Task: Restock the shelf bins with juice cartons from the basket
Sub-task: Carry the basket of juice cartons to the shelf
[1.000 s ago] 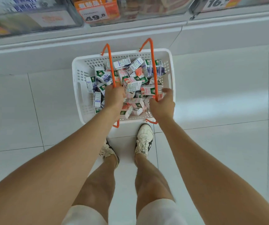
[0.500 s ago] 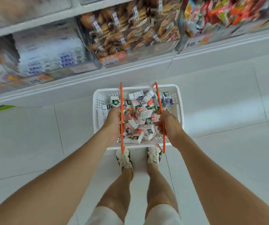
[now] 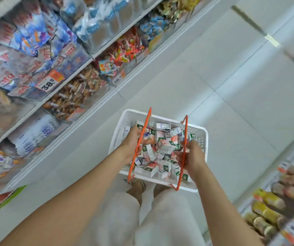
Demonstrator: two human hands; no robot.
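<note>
Head view: left hand and right hand each grip one of the thin orange wire handles of the white slotted plastic basket, heaped with small juice cartons. A tilt or slipped handle could spill cartons short of the clear shelf bins beyond.

One white basket, two orange handles, two hands, roughly thirty visible juice cartons.

We're holding the basket up, left hand gripping its left handle, right hand gripping its right handle. Juice cartons are lying heaped inside the basket, snack shelves running to its left, bottles to its right.
</note>
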